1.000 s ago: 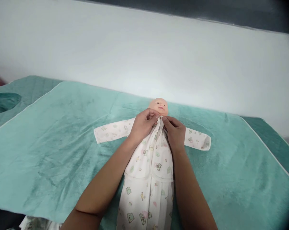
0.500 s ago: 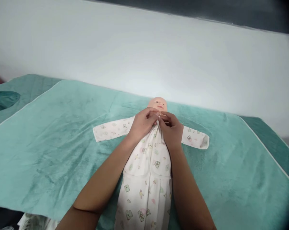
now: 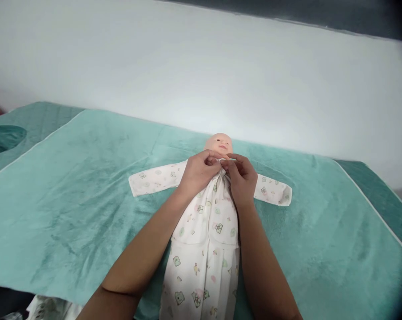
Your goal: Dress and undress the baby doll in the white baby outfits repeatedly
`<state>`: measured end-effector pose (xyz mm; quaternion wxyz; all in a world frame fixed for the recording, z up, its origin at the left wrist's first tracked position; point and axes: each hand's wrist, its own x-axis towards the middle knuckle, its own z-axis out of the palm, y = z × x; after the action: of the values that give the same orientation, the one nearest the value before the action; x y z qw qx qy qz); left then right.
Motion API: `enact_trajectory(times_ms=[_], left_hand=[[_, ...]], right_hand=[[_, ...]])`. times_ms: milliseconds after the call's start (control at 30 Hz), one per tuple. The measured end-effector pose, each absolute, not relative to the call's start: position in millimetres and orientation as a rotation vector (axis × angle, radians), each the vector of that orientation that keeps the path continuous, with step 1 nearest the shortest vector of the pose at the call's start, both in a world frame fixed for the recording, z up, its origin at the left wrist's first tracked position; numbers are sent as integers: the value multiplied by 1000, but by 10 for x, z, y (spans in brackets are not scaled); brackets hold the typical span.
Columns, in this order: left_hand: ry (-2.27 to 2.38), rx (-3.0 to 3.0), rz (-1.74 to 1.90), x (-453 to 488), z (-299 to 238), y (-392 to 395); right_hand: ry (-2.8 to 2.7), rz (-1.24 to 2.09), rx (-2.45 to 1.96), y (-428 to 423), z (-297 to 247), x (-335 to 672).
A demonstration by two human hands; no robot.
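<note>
A baby doll (image 3: 218,143) lies on its back on a teal towel (image 3: 70,186), dressed in a white printed sleepsuit (image 3: 205,249) with both sleeves spread out sideways. My left hand (image 3: 198,172) and my right hand (image 3: 241,178) meet at the suit's neckline just below the doll's chin. Both hands pinch the fabric edges of the collar together, fingertips touching. The doll's chest is partly hidden by my hands.
The teal towel covers a padded table with a face hole (image 3: 4,138) at the far left. A white wall (image 3: 201,75) runs behind the table. More printed cloth (image 3: 47,307) peeks out at the near left edge.
My hands stay at the doll's collar; the right hand's fingers have shifted slightly toward the left hand. The view has drifted a little.
</note>
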<state>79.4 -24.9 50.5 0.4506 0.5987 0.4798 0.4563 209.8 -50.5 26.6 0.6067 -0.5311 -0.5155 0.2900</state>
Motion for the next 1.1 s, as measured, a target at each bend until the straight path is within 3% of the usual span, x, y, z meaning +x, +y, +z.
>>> enact_trajectory(times_ms=[700,1100], left_hand=[[1207,1654,1052,710,475,-190],[954,1252,1096,705,483,-172]], right_hand=[[-1458,836,-1156,-405,280,2254],[-1386,886,-1109,-373,234,2239]])
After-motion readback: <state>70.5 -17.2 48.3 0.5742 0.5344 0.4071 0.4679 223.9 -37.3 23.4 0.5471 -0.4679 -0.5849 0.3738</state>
